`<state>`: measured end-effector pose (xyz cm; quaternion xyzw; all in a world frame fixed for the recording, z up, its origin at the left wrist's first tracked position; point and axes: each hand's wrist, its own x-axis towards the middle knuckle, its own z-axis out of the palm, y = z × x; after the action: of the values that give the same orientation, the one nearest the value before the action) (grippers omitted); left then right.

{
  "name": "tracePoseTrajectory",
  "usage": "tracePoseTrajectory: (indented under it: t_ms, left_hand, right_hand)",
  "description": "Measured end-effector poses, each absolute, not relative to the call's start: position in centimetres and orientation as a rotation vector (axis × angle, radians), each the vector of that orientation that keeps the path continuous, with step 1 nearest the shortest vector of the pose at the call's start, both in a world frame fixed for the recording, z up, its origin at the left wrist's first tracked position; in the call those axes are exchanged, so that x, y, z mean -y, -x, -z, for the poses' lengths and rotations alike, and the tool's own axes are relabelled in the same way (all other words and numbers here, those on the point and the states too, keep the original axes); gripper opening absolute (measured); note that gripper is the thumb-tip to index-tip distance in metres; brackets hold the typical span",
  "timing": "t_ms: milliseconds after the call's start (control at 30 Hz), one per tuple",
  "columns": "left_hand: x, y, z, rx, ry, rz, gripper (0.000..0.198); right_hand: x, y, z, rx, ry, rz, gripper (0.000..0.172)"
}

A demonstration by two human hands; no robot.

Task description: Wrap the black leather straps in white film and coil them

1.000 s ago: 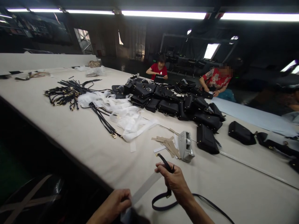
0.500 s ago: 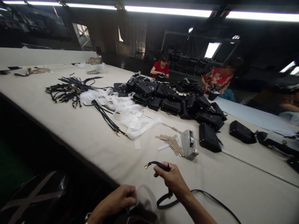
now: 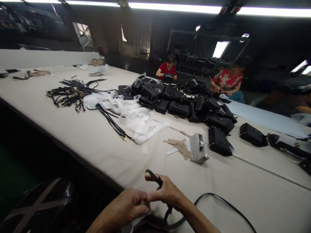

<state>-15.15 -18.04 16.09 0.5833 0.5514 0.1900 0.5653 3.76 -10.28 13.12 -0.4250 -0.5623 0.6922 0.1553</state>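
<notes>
My right hand [image 3: 167, 194] is closed around a black strap [image 3: 152, 175], whose gold clasp [image 3: 146, 171] sticks out past the fingertips. The strap's long tail loops over the table to the right and leaves the bottom of the view. Close beside it, my left hand [image 3: 134, 203] has its fingers curled on a translucent whitish sheet [image 3: 139, 222], partly hidden by the hands. Thumb and fingers of the two hands meet at the sheet, just over the table's near edge. Something dark lies below the hands, too covered to make out.
A tape dispenser [image 3: 199, 149] stands ahead beside loose beige strips [image 3: 181, 147]. Black bags [image 3: 178, 109] are heaped across the table [image 3: 97, 142]. White wrapping [image 3: 139, 121] and bundled straps [image 3: 113, 124] lie left of them. Two people in red [image 3: 167, 69] work opposite.
My right hand has moved left with the strap and now touches my left hand at the sheet. The sheet, raised earlier, is now mostly covered by my hands.
</notes>
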Motion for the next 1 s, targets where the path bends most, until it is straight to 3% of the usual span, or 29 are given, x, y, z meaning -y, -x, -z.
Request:
tracePoseTrajectory:
  t_ms: [133, 233, 533, 767, 933, 1000]
  left_hand:
    - [17.8, 16.0, -18.1, -1.028, -1.308, -0.5, 0.028]
    - [17.6, 17.8, -17.7, -1.048, -1.236, -0.495, 0.025]
    - [18.3, 24.4, -13.2, -1.319, -1.178, -0.455, 0.023]
    - [17.7, 25.4, -9.3, -1.521, -1.308, -0.288, 0.021]
    - [16.2, 20.9, -9.8, -1.119, -1.227, -0.444, 0.05]
    - [15.5, 18.2, -10.0, -1.019, -1.145, -0.544, 0.041]
  right_hand:
    - [9.3, -3.6, -13.8, 1.542, 0.974, -2.405, 0.068]
    - [8.9, -4.3, -13.6, 1.645, 0.988, -2.54, 0.052]
    - [8.9, -6.6, -11.7, 1.613, 1.265, -2.411, 0.015]
    - [8.5, -6.0, -12.2, 1.67, 1.335, -2.233, 0.012]
    - [8.7, -4.3, -13.1, 1.721, 1.276, -2.13, 0.006]
    - [8.6, -3.9, -13.3, 1.73, 1.268, -2.079, 0.01]
